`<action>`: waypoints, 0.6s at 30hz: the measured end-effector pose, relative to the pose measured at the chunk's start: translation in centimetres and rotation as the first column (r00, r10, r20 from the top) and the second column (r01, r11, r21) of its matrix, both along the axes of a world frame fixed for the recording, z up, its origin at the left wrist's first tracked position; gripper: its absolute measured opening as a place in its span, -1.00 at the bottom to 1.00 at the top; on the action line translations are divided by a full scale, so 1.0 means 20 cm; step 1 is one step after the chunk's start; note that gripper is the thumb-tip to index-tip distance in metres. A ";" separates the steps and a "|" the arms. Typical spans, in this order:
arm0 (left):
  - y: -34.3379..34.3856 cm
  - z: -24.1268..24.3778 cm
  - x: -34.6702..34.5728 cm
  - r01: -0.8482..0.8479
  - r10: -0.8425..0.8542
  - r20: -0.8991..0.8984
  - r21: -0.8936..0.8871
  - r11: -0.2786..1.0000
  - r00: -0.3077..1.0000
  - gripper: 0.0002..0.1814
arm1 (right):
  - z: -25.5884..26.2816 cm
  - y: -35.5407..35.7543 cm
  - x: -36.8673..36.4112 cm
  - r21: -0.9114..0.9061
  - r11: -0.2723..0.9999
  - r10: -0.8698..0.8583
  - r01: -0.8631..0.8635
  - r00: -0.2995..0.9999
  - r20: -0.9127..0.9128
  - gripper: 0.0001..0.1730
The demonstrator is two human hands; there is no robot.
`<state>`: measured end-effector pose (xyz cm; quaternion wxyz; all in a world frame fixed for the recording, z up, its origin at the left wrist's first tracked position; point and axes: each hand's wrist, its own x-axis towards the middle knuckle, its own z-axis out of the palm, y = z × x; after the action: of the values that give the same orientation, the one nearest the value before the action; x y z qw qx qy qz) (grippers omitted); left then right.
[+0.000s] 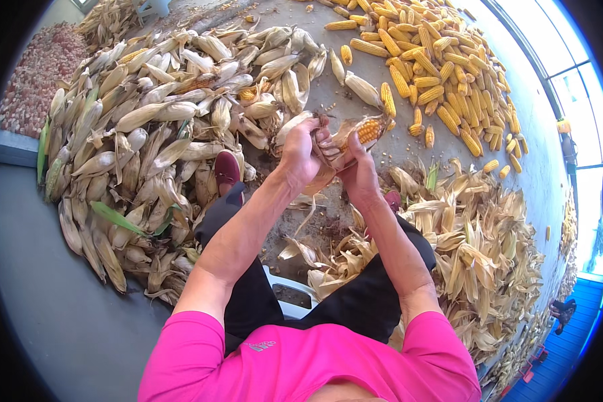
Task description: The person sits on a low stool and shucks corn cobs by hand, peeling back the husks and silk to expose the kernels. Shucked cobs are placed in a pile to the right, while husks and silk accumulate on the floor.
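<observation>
Both hands hold one partly husked ear of corn [367, 131] in front of me. Its yellow kernels show toward the upper right, while dry brown husk still wraps the lower part. My left hand [304, 151] grips the husk at the left. My right hand [358, 168] is closed around the ear's lower side, with the thumb lying along the kernels. Peeled husk [319, 182] hangs down between the hands. Just beyond the ear lie a bare cob of corn [388, 100] and an unhusked ear [363, 90].
A large heap of unhusked corn [151, 110] covers the left side. Husked yellow ears [432, 65] are piled at the upper right. Loose dry husks [477, 251] lie at my right and between my feet. I sit on a light plastic stool [294, 296].
</observation>
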<state>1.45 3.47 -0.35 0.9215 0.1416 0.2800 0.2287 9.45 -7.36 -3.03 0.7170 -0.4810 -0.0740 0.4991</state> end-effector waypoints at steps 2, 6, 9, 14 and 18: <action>-0.03 0.00 0.01 0.064 -0.065 0.019 0.044 0.997 0.998 -0.80 | 0.02 0.02 -0.03 0.005 0.981 -0.193 0.193 0.980 0.059 -0.71; -0.09 0.06 0.00 0.280 -0.298 0.193 0.114 0.953 0.935 -0.79 | -0.04 -0.03 0.09 0.058 0.979 -0.194 0.195 0.981 -0.022 -0.76; -0.15 0.14 -0.06 0.491 -0.510 0.204 0.141 0.860 0.835 -0.79 | -0.06 -0.07 0.23 0.038 0.959 -0.277 0.282 0.955 -0.106 -0.71; -0.21 0.12 -0.14 0.586 -0.635 0.107 0.294 0.755 0.765 -0.82 | -0.03 -0.16 0.42 0.017 0.877 -0.478 0.480 0.876 -0.061 -0.61; -0.19 0.05 -0.27 0.628 -0.673 0.023 0.338 0.701 0.739 -0.82 | 0.05 -0.26 0.54 0.067 0.835 -0.546 0.547 0.837 -0.034 -0.58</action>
<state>-3.85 -0.24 0.73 0.9263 0.3565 0.1051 -0.0617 20.30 -12.59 -2.07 0.8473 -0.4519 0.0524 0.2740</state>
